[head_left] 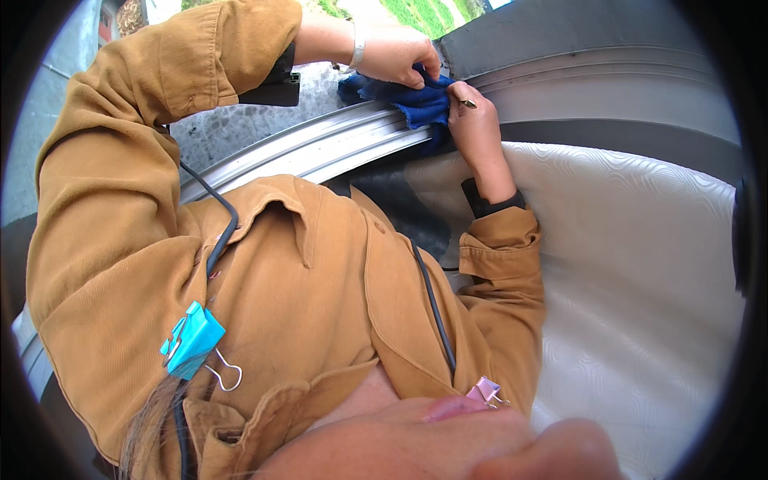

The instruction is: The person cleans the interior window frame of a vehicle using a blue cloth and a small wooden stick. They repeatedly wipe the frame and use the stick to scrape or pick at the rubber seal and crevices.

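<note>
A dark blue cloth [414, 99] lies bunched across a silver metal track [360, 132] that looks like a sliding-window frame. Fingers of my left hand [396, 54] pinch the cloth from above, near a frame corner. My right hand [477, 117] grips the cloth's right end, its knuckles close to the inner edge of the frame. A silver bracelet [358, 45] is on the left wrist and a ring [468, 104] on a right finger. Part of the cloth hangs below the track. Fingertips of the right hand are hidden by the hand and cloth.
A rough grey ledge [222, 129] lies beyond the track, with greenery [420, 15] outside. Another grooved frame section [600, 78] curves away right. Below it spreads a pale embossed sheet [630, 240]. A dark flat device [273, 90] sits at my left cuff; cables [223, 234] cross my jacket.
</note>
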`<state>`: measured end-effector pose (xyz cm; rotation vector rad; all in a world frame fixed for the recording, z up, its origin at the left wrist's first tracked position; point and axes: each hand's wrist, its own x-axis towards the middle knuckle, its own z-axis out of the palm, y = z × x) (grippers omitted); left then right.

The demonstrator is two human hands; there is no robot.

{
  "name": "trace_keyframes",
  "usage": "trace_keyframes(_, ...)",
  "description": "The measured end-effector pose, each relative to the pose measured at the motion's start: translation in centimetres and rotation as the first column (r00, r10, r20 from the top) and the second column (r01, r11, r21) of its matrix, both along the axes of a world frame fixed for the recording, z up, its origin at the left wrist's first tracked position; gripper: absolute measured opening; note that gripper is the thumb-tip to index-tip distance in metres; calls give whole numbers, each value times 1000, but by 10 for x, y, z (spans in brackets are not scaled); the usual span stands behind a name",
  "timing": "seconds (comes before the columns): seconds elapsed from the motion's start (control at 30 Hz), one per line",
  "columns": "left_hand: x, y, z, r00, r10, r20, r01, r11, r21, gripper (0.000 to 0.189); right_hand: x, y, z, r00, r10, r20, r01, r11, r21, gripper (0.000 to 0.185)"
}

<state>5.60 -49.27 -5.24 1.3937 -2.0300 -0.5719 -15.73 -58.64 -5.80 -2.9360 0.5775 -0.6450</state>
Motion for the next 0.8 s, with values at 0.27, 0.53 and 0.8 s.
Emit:
trace_keyframes(0.27,-5,-11,-3,1000,17,11,-17,997,72,33,3,5,-2,996,-83,-44,79,993,-83,12)
trace_keyframes(0.53,-2,-2,-1,1000,-17,14,17,999,41,33,-10,36,17,995,-55,87,50,997,54,9)
trace_keyframes(0.8,14,2,21,977,-213,20,196,930,311,33,-18,37,40,990,-132,-58,143,947,287,33)
